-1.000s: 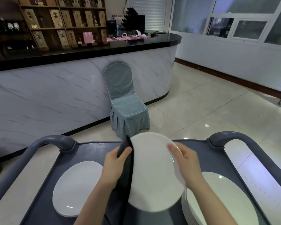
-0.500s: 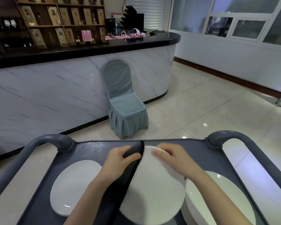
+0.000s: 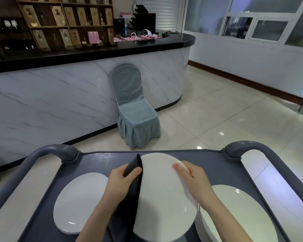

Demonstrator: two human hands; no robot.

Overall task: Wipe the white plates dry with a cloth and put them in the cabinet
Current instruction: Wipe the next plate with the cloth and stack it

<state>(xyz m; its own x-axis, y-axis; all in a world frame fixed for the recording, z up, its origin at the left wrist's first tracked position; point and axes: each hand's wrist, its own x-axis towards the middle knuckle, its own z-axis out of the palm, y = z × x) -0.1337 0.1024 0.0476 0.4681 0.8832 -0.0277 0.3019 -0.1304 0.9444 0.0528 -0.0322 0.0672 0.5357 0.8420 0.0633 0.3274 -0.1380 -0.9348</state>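
- Broadly, a pale tiled floor (image 3: 234, 119) fills the right half of the frame, glossy with spots of light.
- A bar (image 3: 59, 95) with a white marble front and a black top curves across the upper left. Pink items (image 3: 138, 36) lie on its top, too small to tell what they are.
- Stocked wooden shelves (image 3: 59, 20) stand behind the bar in the upper left corner.
- A grey cart (image 3: 208, 165) spans the bottom of the frame, with a rounded handle (image 3: 59, 151) rising at each far corner.
- A chair (image 3: 135, 112) in a grey-blue cover stands at centre, its back against the bar.
- A stack (image 3: 238, 212) of white plates sits on the cart at lower right; how many it holds I cannot tell.
- The plate (image 3: 163, 198) is at lower centre, held tilted above the cart, its right edge overlapping the stack.
- A left plate (image 3: 79, 201) lies flat on the cart at lower left, apart from the others.
- A dark cloth (image 3: 133, 189) is folded over the plate's left edge and hangs toward the bottom of the frame.
- The left hand (image 3: 119, 182) pinches the cloth against the plate's left edge, with the thumb on top and the fingers hidden behind.
- The right hand (image 3: 196, 180) grips the plate's upper right rim, its fingers (image 3: 179, 167) pressed together and curled over the plate's face.
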